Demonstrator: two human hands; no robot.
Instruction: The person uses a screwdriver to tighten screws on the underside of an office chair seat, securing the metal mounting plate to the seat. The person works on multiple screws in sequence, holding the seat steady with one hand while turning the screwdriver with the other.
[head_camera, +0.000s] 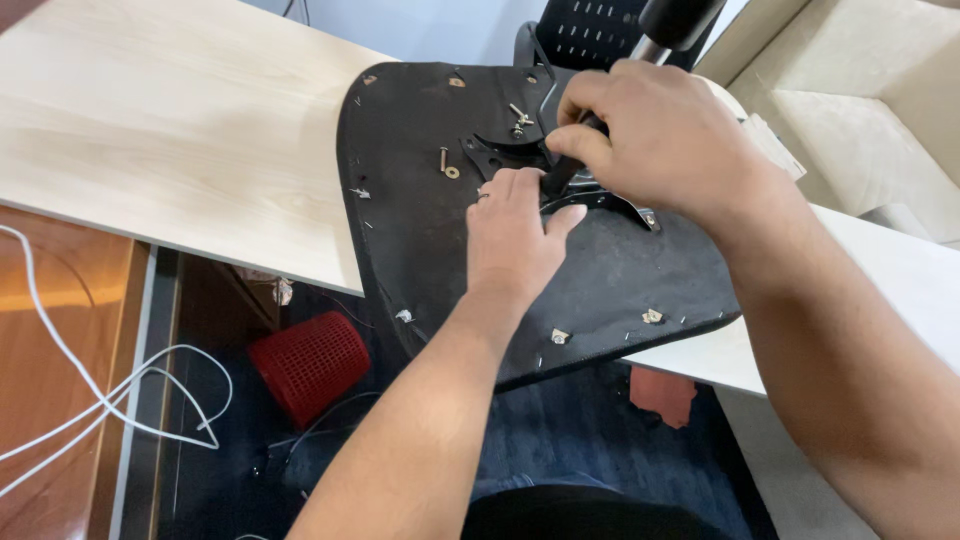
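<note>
A black chair seat (420, 250) lies upside down across a light wooden table (170, 130), its near edge overhanging. A black metal mounting plate (500, 155) sits in its middle. My left hand (512, 240) rests flat on the seat, fingers against the plate. Just above it, my right hand (655, 135) is closed around a black tool handle (562, 172) that points down into the plate. Loose bolts lie on the seat, one (443, 158) left of the plate and another (518, 116) near its top.
A red mesh waste basket (310, 362) lies on the dark floor under the table. White cables (110, 385) trail at the left. A black mesh chair back (590, 30) stands behind the table, and a beige sofa (870, 100) is at the right.
</note>
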